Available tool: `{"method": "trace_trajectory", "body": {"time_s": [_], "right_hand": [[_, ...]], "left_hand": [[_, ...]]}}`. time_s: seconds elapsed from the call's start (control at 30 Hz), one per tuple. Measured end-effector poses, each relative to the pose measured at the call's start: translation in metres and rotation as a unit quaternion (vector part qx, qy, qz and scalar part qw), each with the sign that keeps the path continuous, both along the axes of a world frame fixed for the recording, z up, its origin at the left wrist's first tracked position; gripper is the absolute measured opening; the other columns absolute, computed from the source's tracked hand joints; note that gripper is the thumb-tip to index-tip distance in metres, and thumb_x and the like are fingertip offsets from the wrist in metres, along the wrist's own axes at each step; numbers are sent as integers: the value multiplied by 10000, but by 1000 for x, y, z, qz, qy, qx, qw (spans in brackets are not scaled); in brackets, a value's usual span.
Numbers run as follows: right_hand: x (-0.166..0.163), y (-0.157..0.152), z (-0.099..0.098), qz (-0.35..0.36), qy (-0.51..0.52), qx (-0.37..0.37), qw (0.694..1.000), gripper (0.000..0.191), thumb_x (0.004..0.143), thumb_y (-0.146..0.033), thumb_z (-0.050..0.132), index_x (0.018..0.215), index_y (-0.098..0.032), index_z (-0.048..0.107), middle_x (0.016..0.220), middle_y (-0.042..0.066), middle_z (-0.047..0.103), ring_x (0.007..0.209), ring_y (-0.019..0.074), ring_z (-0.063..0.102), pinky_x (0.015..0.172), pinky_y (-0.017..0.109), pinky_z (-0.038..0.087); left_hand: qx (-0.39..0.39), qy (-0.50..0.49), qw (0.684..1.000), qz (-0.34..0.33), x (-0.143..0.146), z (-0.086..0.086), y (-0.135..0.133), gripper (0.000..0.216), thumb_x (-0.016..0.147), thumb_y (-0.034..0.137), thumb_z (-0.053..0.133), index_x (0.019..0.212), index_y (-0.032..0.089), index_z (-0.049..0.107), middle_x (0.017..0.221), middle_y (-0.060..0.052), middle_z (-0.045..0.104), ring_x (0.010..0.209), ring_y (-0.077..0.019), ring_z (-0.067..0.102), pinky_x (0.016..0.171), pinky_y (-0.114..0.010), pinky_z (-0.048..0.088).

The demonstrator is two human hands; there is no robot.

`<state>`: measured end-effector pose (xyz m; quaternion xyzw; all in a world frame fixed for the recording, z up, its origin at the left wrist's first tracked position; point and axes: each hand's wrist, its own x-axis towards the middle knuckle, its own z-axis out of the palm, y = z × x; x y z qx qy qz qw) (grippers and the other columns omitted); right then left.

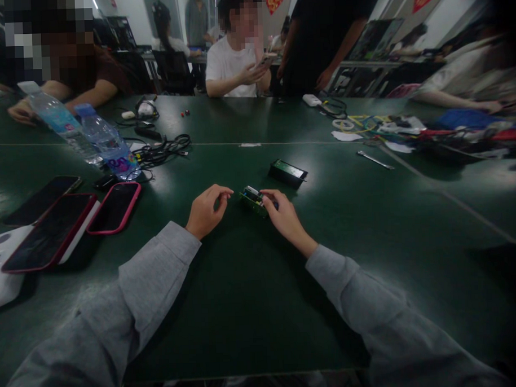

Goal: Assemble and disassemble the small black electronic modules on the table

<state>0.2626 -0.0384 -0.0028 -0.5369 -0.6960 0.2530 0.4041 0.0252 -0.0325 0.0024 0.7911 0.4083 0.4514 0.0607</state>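
My right hand (282, 213) grips a green circuit board (252, 201) by its right end, just over the green table (228, 318). Parts stand up on the board, among them a pale block and a blue one. To the left of it, my left hand (208, 211) is apart from the board, with its fingers bent and a gap between thumb and forefinger; nothing shows in it. Behind the board lies a black casing (288, 173) with a green and white top face.
At left are phones (114, 208), a white box (7, 270), two water bottles (110, 142) and black cables (167, 148). A wrench (375, 160) lies at right, before a heap of wires and tools (408, 126). Several people sit or stand beyond.
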Motion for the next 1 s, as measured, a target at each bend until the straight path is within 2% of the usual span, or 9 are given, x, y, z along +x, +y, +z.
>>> {"method": "trace_trajectory", "body": {"time_s": [0.13, 0.23, 0.4, 0.57, 0.7, 0.77, 0.87, 0.93, 1.0], "right_hand": [[-1, -3, 3, 32, -42, 81, 995, 376, 902, -401, 617, 1242, -244, 580, 1257, 110, 555, 1177, 289, 517, 979, 497, 484], [-2, -5, 6, 59, -35, 104, 992, 338, 899, -341, 621, 1220, -238, 593, 1240, 96, 585, 1154, 270, 554, 989, 475, 480], [-1, -2, 5, 19, 39, 48, 998, 286, 957, -393, 532, 1164, -220, 625, 1135, 94, 672, 1048, 257, 638, 916, 447, 514], [4, 1, 2, -4, 37, 17, 999, 326, 992, -439, 459, 1140, -214, 643, 1142, 98, 676, 1057, 262, 636, 902, 445, 512], [1, 0, 3, 13, 13, 27, 999, 453, 942, -513, 551, 1267, -198, 572, 1239, 135, 630, 1155, 286, 598, 977, 485, 486], [-3, -4, 5, 27, -30, 55, 998, 526, 898, -464, 630, 1332, -186, 527, 1302, 149, 595, 1208, 301, 567, 1030, 513, 454], [-2, -15, 9, 52, -72, 59, 994, 522, 907, -373, 611, 1387, -206, 489, 1348, 134, 574, 1222, 304, 565, 1038, 544, 456], [11, -27, 9, 77, -87, 42, 992, 525, 923, -370, 586, 1418, -243, 465, 1371, 111, 564, 1223, 299, 569, 1028, 551, 473], [42, -42, 7, 95, -107, 24, 989, 545, 932, -419, 573, 1443, -278, 446, 1386, 95, 556, 1207, 297, 583, 1006, 543, 499]], "left_hand": [[-9, 8, 1000, -1, 0, 0, 0, 179, 949, 145, 492, 1067, 182, 620, 921, -38, 664, 764, -132, 596, 671, -264, 491], [-13, 8, 1000, -5, 0, -1, 0, 181, 953, 150, 485, 1073, 181, 617, 928, -42, 660, 761, -131, 595, 668, -262, 492], [-9, 4, 1000, -7, 0, 0, 0, 177, 953, 151, 487, 1069, 183, 617, 915, -38, 664, 739, -127, 592, 666, -264, 494], [-16, 7, 1000, -5, 0, 0, -1, 183, 947, 141, 496, 1078, 182, 617, 921, -36, 664, 741, -125, 590, 670, -263, 495], [-15, 6, 1000, -6, 1, 0, -1, 188, 948, 142, 489, 1076, 183, 619, 920, -36, 668, 746, -124, 592, 675, -262, 494], [-12, 4, 1000, -8, 1, 0, -1, 188, 952, 147, 482, 1073, 185, 621, 916, -35, 670, 742, -123, 592, 674, -260, 493], [-11, 5, 1000, -8, 1, 0, -1, 184, 953, 156, 482, 1068, 185, 622, 909, -35, 668, 728, -122, 588, 667, -261, 490], [-11, 6, 1000, -8, 0, 0, -1, 184, 954, 160, 482, 1071, 186, 621, 912, -36, 668, 726, -123, 588, 666, -263, 492], [-13, 10, 1000, -11, 0, 0, -1, 188, 953, 159, 482, 1080, 186, 618, 922, -39, 667, 745, -127, 597, 671, -265, 498]]}}
